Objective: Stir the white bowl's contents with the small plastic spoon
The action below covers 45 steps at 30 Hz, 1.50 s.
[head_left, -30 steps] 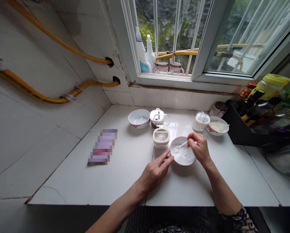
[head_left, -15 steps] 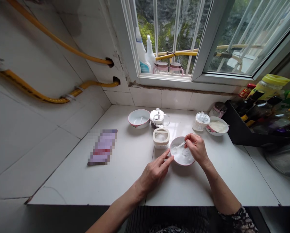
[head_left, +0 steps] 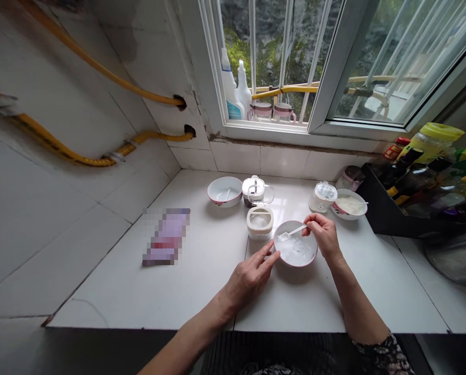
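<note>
My right hand pinches the handle of a small white spoon, whose head hangs over the left inside of a pink-rimmed bowl. White granular stuff lies in that bowl. The fingers of my left hand hold the bowl's left rim. Just behind the left fingertips stands a seasoning jar with a cream lid frame and white contents. Another jar, its clear lid raised, is behind it. A white bowl with a spoon in it sits to the left of the jars.
A clear-bodied jar and a bowl of pale contents stand at the back right, beside a black box of bottles. A pixelated purple object lies on the left of the white counter. The window is behind.
My right hand has lifted the spoon a little and drawn it to the right, so more of the spoon shows. My left hand stays at the bowl's rim.
</note>
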Tool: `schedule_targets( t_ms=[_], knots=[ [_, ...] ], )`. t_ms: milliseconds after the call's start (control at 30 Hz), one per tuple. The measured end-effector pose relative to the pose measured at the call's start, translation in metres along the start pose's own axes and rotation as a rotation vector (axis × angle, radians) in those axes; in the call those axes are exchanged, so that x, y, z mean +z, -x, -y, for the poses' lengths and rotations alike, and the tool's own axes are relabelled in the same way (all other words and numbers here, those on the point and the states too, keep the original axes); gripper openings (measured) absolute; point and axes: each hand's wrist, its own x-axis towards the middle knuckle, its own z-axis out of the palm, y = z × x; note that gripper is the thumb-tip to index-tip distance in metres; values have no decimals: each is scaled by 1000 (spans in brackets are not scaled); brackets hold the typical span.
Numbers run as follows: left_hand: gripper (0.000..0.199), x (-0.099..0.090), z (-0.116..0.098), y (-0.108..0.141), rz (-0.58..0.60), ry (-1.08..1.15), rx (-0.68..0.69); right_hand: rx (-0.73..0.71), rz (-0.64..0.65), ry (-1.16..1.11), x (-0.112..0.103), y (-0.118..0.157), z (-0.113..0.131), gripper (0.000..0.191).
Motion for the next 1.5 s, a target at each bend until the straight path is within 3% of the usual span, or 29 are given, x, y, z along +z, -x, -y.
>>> schedule_targets(
  t_ms=[267, 400, 500, 667, 733, 800, 900, 1000, 1267, 1500],
  knots=[
    [41, 1, 0, -1, -26, -11, 15, 38, -41, -105, -3, -6, 1, 8],
    [42, 1, -1, -2, -9, -8, -1, -65, -88, -97, 10, -4, 7, 10],
    [42, 0, -1, -2, 3, -4, -3, -254, -102, 20, 25, 2, 12, 12],
    [40, 1, 0, -3, -14, -15, 11, -831, -23, 459, 39, 12, 16, 15],
    [41, 1, 0, -3, -19, -15, 13, -919, -29, 506, 37, 13, 15, 18],
    [39, 1, 0, -3, -21, -13, 13, -873, -99, 475, 32, 13, 15, 17],
    [38, 1, 0, -3, -15, -19, 13, -669, -192, 380, 19, 11, 11, 12],
    [41, 0, 0, -2, -13, -7, 9, -521, -175, 411, 6, 7, 3, 12],
    [39, -1, -2, -3, -15, 12, 1, -549, -74, 583, 9, 5, -9, 15],
    [39, -1, -2, -2, -16, 9, -1, -412, 30, 496, 8, 7, -10, 15]
  ],
)
